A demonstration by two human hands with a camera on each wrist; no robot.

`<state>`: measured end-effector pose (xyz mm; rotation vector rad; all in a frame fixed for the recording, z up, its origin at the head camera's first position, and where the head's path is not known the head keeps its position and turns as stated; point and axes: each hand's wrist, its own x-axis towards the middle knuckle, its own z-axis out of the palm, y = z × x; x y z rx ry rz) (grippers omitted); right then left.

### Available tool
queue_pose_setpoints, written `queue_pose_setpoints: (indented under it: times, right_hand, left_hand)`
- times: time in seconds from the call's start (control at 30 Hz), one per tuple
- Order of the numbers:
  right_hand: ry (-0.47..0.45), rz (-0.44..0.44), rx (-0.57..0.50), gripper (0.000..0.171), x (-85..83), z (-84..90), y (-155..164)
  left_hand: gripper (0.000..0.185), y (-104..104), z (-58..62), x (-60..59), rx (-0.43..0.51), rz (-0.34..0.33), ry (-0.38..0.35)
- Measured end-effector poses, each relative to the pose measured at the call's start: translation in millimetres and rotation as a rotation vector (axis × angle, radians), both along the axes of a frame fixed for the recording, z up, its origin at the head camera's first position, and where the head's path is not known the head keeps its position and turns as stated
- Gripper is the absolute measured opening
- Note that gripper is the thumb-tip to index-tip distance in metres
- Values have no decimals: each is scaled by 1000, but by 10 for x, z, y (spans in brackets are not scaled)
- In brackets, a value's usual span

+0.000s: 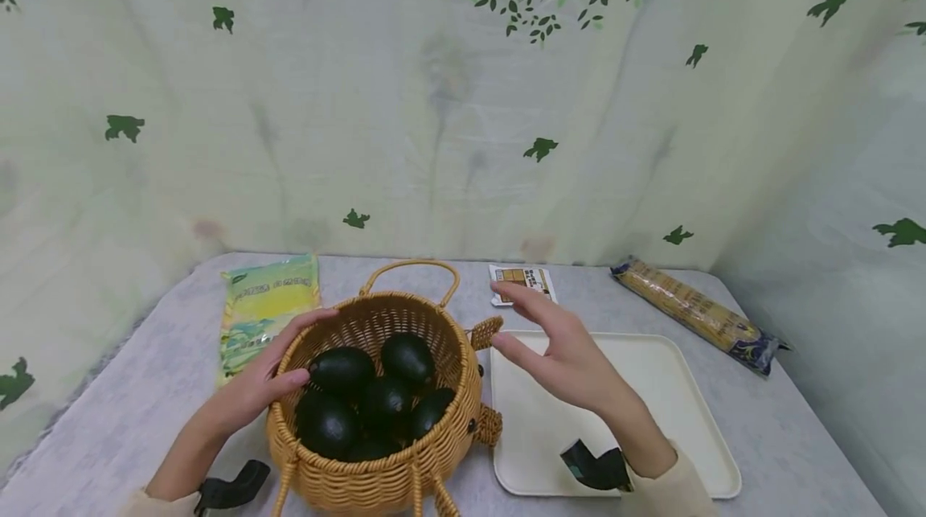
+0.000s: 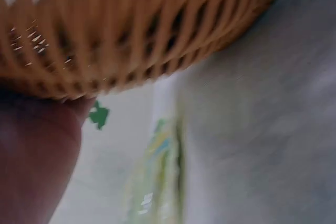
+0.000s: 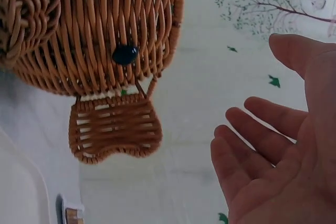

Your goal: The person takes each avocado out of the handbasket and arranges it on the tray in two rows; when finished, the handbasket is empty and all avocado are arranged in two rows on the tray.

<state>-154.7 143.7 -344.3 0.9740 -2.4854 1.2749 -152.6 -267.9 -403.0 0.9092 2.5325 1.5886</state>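
Note:
A wicker basket (image 1: pixel 376 469) shaped like an animal stands on the grey table, and several dark green avocados (image 1: pixel 342 371) lie inside it. My left hand (image 1: pixel 271 376) grips the basket's left rim, thumb over the edge; the left wrist view shows the weave (image 2: pixel 131 30) close up beside my palm (image 2: pixel 31 150). My right hand (image 1: pixel 557 344) hovers open just right of the basket, above the cream tray (image 1: pixel 694 428), holding nothing. The right wrist view shows that open hand (image 3: pixel 278 145) beside the basket's side (image 3: pixel 94 30) with a black bead eye and a woven ear (image 3: pixel 115 127).
A yellow-green packet (image 1: pixel 266 304) lies left of the basket. A small printed card (image 1: pixel 522 282) sits behind the tray. A long pasta packet (image 1: pixel 694 314) lies at the back right. A leaf-patterned curtain (image 1: pixel 434 99) closes off the table's far side.

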Motion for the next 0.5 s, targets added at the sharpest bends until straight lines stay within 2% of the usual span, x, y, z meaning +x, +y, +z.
queue_pose_setpoints:
  times: [0.23,0.5]
  right_hand:
    - [-69,159,-8,57,-71,-21,-353]
    - [-86,271,79,56,-112,56,-662]
  left_hand:
    - [58,23,-114,-6,114,-4,34]
    - [54,62,-141,-15,173,0,52]
